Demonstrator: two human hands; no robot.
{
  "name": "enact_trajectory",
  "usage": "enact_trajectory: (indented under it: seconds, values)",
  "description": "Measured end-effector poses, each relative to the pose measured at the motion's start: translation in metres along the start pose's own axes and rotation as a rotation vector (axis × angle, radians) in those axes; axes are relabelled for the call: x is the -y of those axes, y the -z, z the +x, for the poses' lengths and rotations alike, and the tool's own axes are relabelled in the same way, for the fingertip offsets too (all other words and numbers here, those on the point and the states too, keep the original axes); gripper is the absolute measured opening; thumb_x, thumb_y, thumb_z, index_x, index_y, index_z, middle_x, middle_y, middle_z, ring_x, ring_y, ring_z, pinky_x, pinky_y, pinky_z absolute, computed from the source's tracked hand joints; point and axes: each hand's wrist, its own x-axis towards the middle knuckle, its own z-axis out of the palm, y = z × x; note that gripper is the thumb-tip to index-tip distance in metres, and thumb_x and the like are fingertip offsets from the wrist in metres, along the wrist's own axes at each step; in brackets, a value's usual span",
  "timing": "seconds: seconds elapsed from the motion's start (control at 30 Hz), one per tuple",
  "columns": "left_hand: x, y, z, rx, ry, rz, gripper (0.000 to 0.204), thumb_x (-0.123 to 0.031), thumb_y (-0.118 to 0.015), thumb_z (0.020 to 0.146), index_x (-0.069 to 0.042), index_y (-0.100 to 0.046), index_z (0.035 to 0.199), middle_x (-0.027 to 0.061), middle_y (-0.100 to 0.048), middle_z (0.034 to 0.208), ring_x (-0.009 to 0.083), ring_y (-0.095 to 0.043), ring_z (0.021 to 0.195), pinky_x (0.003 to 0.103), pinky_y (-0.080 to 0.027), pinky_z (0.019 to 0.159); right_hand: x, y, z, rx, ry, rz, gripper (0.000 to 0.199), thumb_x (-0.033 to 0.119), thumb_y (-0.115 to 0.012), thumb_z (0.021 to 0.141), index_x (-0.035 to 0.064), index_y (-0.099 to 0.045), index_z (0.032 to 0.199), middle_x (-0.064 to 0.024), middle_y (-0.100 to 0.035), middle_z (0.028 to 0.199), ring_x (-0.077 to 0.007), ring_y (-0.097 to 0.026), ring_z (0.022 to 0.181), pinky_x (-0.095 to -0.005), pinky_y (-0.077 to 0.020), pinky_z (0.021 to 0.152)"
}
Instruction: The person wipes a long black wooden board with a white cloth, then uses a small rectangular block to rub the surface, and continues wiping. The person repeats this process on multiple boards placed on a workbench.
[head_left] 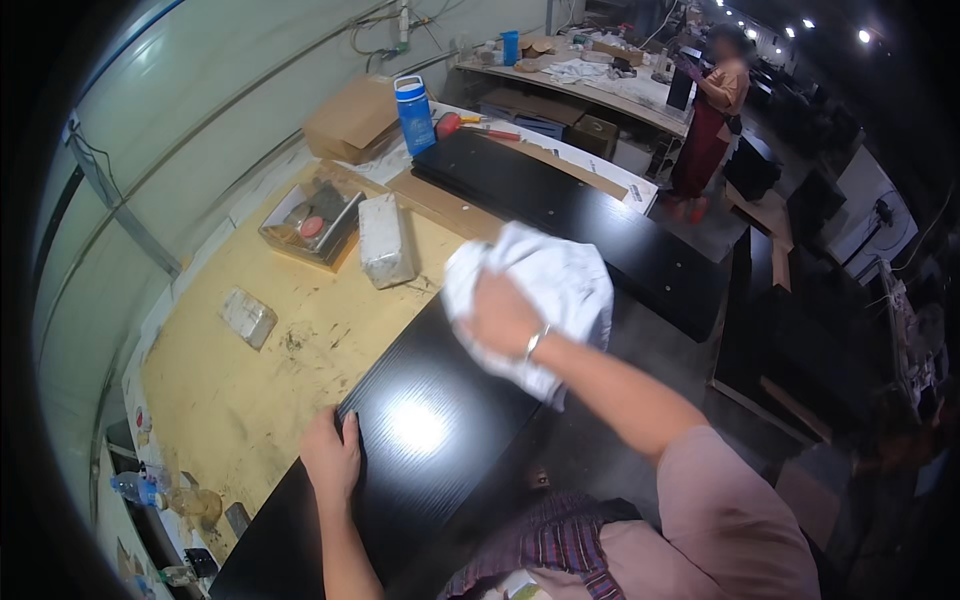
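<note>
A long black wood-grain board (410, 440) lies across the worktable in front of me, a bright glare on its top. My left hand (330, 455) grips its left edge, the thumb along the rim and the other fingers partly hidden. My right hand (503, 315), slightly blurred and with a bracelet at the wrist, is closed on a bunched white cloth (565, 280). The cloth covers the far end of the board. Beyond it lies a stack of black panels (570, 210) with small fittings on top.
On the yellowish worktable (320, 360) are a whitish block (385, 240), a smaller block (248, 316) and an open box (312, 225) of small items. A blue bottle (414, 118) and a cardboard box (350, 115) stand behind. Another person (715, 110) works at a farther table.
</note>
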Motion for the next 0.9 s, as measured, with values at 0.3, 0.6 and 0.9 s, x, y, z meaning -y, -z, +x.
enact_trajectory:
  seconds: [0.3,0.6,0.9]
  values:
    - [-0.011,-0.006,-0.013,0.038,0.062,-0.052,0.032,-0.028,-0.067,0.096,0.001,-0.070,0.111,0.0236,-0.072,0.103,0.0443,-0.067,0.096,0.051,-0.052,0.085,-0.074,0.039,-0.031,-0.697,-0.327,0.546,0.028,0.020,-0.059,0.103,-0.0042,-0.068,0.094,-0.0268,-0.072,0.087,-0.0470,-0.069,0.081,-0.0483,-0.0540,0.070]
    - [-0.005,-0.001,-0.006,0.016,0.052,-0.035,0.033,-0.026,-0.067,0.096,0.001,-0.070,0.113,0.0230,-0.072,0.104,0.0438,-0.067,0.097,0.051,-0.052,0.085,0.028,0.000,-0.068,0.089,0.317,0.152,0.065,0.027,-0.063,0.100,-0.0092,-0.043,0.149,-0.0281,-0.048,0.154,-0.0371,-0.047,0.144,-0.0460,-0.0313,0.124]
    - [0.001,-0.004,-0.006,0.008,0.003,-0.034,0.033,-0.027,-0.069,0.095,0.002,-0.069,0.113,0.0233,-0.071,0.102,0.0441,-0.066,0.095,0.051,-0.052,0.084,-0.025,0.013,-0.021,-0.167,0.072,0.118,0.022,0.016,-0.061,0.096,0.0011,-0.066,0.112,-0.0236,-0.066,0.116,-0.0426,-0.062,0.108,-0.0502,-0.0506,0.096]
